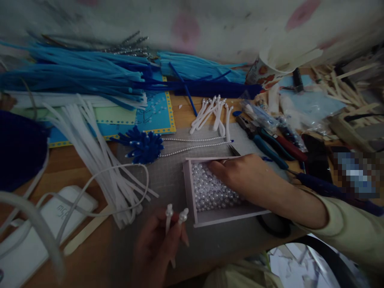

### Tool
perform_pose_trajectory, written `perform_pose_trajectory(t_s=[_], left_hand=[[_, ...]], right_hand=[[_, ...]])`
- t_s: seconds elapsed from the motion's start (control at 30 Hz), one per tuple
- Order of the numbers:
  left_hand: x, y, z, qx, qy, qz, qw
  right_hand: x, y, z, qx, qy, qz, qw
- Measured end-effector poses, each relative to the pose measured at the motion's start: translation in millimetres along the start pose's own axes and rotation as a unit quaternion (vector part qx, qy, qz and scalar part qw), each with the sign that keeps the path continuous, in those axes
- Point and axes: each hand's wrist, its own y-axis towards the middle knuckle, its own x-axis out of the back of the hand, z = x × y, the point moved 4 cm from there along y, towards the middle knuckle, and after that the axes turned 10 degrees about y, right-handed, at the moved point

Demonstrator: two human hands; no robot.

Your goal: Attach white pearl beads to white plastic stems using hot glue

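My left hand (156,248) is near the table's front edge and pinches two short white pipe-cleaner stems (175,216) with knobbed tips, held upright. My right hand (240,176) reaches into a shallow white tray (188,180) filled with small pearl beads (210,192); its fingers rest on the beads, and I cannot tell whether a bead is held. The tray sits on a grey cutting mat (168,176). A dark blue pipe-cleaner flower (144,146) with pearl dots lies just left of the tray. Two strings of pearls (195,144) run behind the tray.
White pipe cleaners (102,160) fan out at left; blue ones (90,72) pile at the back. More bent white stems (213,114) lie behind the mat. Pliers and cutters (270,144) lie at right, with a paper cup (264,72) and wooden sticks (345,88) behind. A white device (36,236) sits front left.
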Motion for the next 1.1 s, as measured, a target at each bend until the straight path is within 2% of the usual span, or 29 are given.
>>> perform_pose_trajectory(t_s=[0.07,0.13,0.2,0.23,0.3,0.4,0.53,0.63,0.7,0.77,0.93,1.1], left_hand=[[-1.2,0,-2,-0.001,0.001,-0.003,1.000],[-3.1,-1,-6,-0.006,-0.004,-0.010,1.000],[-5.9,-4,-12,-0.014,-0.004,-0.017,1.000],[-7.8,-7,-15,-0.018,-0.001,-0.019,1.000],[-12.8,-14,-22,-0.037,0.011,-0.022,0.999],[-23.7,-28,-34,-0.086,0.030,-0.027,0.995],[-43.2,-40,-39,-0.117,0.051,0.003,0.992],[-56.0,-44,-39,-0.124,0.073,0.052,0.988],[-61.0,-46,-38,-0.128,0.089,0.075,0.985],[-63.4,-49,-38,-0.133,0.099,0.084,0.983],[-66.1,-54,-41,-0.143,0.100,0.072,0.982],[-70.5,-55,-41,-0.130,0.111,0.087,0.981]], right_hand=[[2,-6,-4,-0.010,0.051,-0.029,0.998],[6,-16,-8,-0.022,0.169,-0.063,0.983],[9,-28,-10,-0.034,0.342,-0.082,0.936],[8,-35,-9,-0.046,0.433,-0.085,0.896],[1,-46,-6,-0.082,0.595,-0.096,0.794],[-14,-54,7,-0.111,0.753,-0.134,0.635],[-24,-54,26,-0.057,0.853,-0.181,0.485],[-29,-55,33,-0.056,0.896,-0.191,0.396],[-32,-58,33,-0.076,0.908,-0.199,0.360],[-34,-61,32,-0.088,0.913,-0.211,0.337],[-36,-66,30,-0.044,0.934,-0.218,0.280],[-39,-66,36,-0.017,0.950,-0.189,0.249]])
